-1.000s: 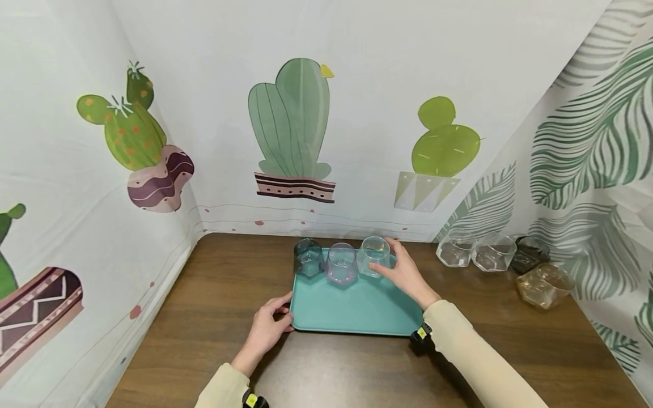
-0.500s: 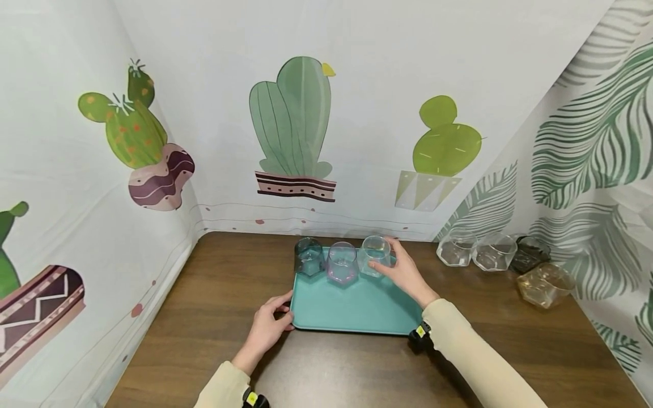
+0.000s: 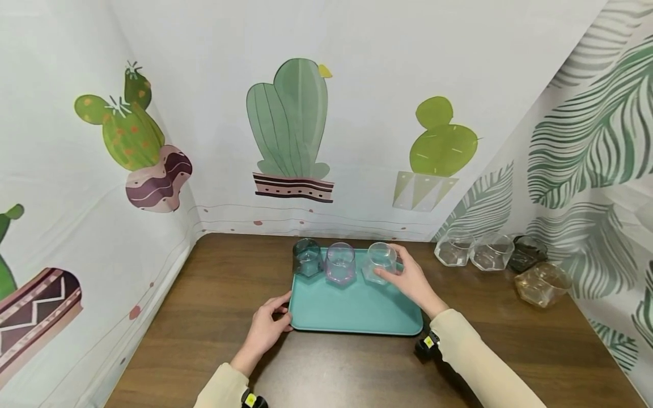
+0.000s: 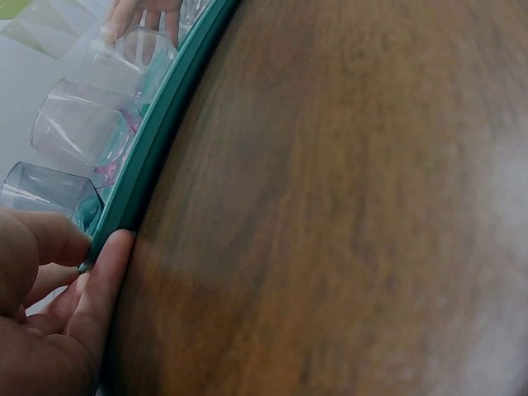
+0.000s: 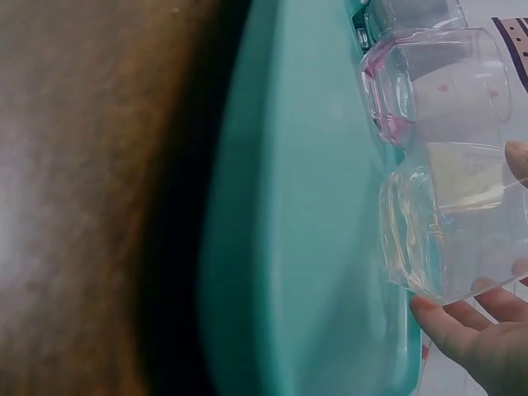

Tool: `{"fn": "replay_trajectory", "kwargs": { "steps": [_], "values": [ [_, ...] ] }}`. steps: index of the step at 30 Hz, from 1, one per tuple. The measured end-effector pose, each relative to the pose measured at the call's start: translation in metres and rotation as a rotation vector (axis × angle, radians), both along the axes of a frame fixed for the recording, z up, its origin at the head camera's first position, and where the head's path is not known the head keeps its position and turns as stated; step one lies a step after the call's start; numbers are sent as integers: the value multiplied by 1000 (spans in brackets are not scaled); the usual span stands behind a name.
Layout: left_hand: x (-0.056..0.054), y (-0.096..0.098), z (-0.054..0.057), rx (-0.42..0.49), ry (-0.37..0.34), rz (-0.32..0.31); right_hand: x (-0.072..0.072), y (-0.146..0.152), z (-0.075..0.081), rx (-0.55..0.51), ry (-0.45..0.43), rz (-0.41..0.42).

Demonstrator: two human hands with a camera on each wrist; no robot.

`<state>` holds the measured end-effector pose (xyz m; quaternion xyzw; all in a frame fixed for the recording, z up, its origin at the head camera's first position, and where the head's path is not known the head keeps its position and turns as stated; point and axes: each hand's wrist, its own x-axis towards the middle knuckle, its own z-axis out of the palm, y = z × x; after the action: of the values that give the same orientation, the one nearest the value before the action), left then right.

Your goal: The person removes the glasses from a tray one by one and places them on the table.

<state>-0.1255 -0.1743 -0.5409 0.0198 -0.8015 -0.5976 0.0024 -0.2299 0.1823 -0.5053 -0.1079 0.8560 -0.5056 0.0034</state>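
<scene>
A turquoise tray (image 3: 352,311) lies on the table. My left hand (image 3: 267,324) pinches its left edge near the front corner; in the left wrist view, thumb and fingers (image 4: 111,264) take the rim between them. Along the back of the tray stand a dark grey glass (image 3: 308,259), a pink-tinted glass (image 3: 340,265) and a clear glass (image 3: 376,260). My right hand (image 3: 412,280) holds the clear glass from its right side, thumb in front. From the right wrist view, the clear glass (image 5: 462,223) has a faceted base close to the tray surface; whether it touches cannot be told.
At the table's back right stand two more clear glasses (image 3: 456,249) (image 3: 492,253), a black glass (image 3: 528,254) and an amber glass (image 3: 543,285). A white cloth wall (image 3: 367,130) with cactus prints rises behind the brown wooden table (image 3: 224,272).
My right hand has shifted the clear glass a little to the right and towards me, widening the gap to the pink-tinted glass. My left hand keeps its place on the tray.
</scene>
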Motion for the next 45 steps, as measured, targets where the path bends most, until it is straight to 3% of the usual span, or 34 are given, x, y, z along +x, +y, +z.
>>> {"fn": "replay_trajectory", "kwargs": {
  "steps": [24,36,45],
  "values": [
    [2,-2,0,2,0,2,41,47,14,-25,115,-44],
    [1,0,1,14,1,-2,60,82,15,22,170,-134],
    [0,0,1,-2,-6,-1,69,114,18,89,140,-220]
  ]
}}
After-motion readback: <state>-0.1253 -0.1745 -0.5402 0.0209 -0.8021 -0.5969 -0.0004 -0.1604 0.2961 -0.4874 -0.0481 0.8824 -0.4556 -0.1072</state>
